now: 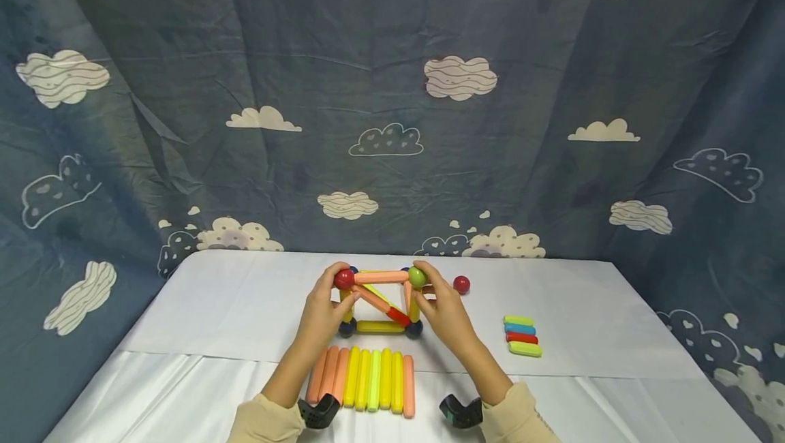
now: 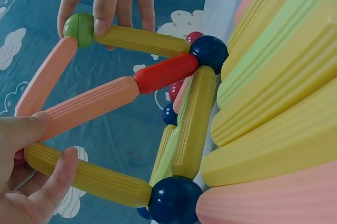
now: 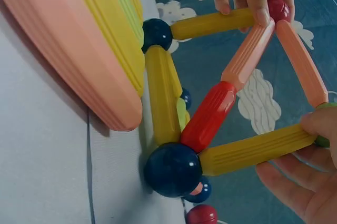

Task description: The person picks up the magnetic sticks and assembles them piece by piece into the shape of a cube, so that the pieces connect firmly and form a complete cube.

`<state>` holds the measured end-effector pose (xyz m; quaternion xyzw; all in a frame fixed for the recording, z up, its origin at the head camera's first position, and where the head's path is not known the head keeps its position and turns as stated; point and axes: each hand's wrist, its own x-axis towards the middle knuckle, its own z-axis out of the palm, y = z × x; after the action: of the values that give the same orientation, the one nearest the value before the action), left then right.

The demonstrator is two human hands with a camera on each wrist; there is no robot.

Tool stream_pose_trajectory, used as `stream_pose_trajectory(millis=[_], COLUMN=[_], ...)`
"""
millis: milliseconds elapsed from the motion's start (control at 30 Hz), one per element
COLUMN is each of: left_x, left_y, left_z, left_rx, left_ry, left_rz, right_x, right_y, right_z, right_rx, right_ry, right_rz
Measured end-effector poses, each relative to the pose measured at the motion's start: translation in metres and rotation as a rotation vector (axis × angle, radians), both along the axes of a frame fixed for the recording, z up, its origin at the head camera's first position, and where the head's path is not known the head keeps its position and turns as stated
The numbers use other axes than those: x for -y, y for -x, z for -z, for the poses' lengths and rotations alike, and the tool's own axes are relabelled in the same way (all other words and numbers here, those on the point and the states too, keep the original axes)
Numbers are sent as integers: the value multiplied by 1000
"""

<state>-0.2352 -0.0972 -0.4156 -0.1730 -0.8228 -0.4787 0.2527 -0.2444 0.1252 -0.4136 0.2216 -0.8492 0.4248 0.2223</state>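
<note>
A box-shaped frame of toy building sticks and balls stands on the table between both hands. My left hand [image 1: 321,310] grips the red ball [image 1: 345,279] at its upper left corner, the thumb beside the sticks. At the upper right corner, my right hand [image 1: 450,313] holds the green ball [image 1: 417,277]. A salmon stick [image 1: 381,278] joins these two balls. From the red ball a salmon stick [image 2: 92,108] and a short red stick [image 2: 166,74] run diagonally to the lower right dark blue ball [image 1: 414,329]. A yellow stick [image 1: 380,327] forms the bottom edge. The back side is partly hidden.
A row of salmon, yellow and green sticks [image 1: 374,380] lies in front of the frame. Several short sticks [image 1: 521,337] lie to the right. A loose red ball [image 1: 462,285] sits behind the right hand. A cloud-patterned curtain [image 1: 343,170] hangs behind the white table [image 1: 589,334].
</note>
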Motion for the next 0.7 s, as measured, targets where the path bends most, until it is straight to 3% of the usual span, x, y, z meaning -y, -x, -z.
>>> stream_pose_trajectory(millis=[233,700], left_x=[0,10], left_y=[9,47], left_z=[0,-1], left_rx=[30,158], left_ry=[8,-69], left_rz=[-31,90], right_x=[-1,16], right_y=[-2,-8], right_z=[4,8], right_rx=[-54,-3], right_ry=[29,99], right_rz=[-10,-62])
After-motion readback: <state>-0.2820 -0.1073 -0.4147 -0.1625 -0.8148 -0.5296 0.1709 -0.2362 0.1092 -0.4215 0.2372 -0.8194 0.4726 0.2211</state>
